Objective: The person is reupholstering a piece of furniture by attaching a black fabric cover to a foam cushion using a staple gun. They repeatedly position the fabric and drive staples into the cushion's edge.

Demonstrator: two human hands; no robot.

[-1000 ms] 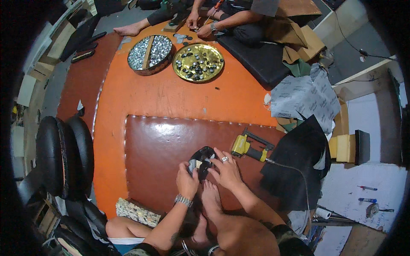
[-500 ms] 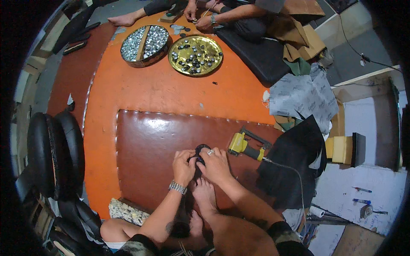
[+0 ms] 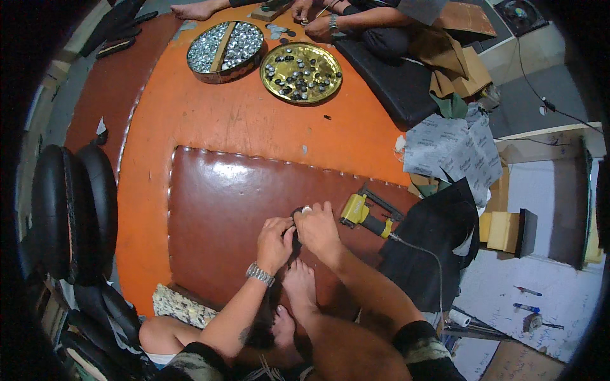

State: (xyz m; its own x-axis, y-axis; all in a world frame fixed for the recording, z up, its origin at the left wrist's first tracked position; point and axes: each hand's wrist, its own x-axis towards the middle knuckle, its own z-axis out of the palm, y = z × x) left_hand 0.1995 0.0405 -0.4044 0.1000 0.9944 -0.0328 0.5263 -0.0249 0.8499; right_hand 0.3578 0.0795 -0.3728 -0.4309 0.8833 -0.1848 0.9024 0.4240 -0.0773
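Note:
Close together over the brown padded board (image 3: pixel 222 203), my left hand (image 3: pixel 274 243) and my right hand (image 3: pixel 318 232) pinch a black, soft-looking piece (image 3: pixel 293 253). The fingers of both hands are bent round it, and most of its shape is hidden under them and against my foot. A dark strip of it runs down beside my toes. Just right of my right hand lies a yellow and black pneumatic staple gun (image 3: pixel 360 214), apart from the hand, with a thin hose leading from its handle.
Ahead stand a round tin of shiny metal caps (image 3: pixel 198 71) and a gold tray (image 3: pixel 279 95) with black and silver buttons. Another person's hands (image 3: pixel 311 22) work beyond them. Black cushions (image 3: pixel 51 216) stack at left; black fabric (image 3: pixel 426 247) lies right, near grey printed sheeting (image 3: pixel 448 146).
My right hand has turned further over the black piece, its fingers curling at the top. The view has shifted slightly; the staple gun stays in place.

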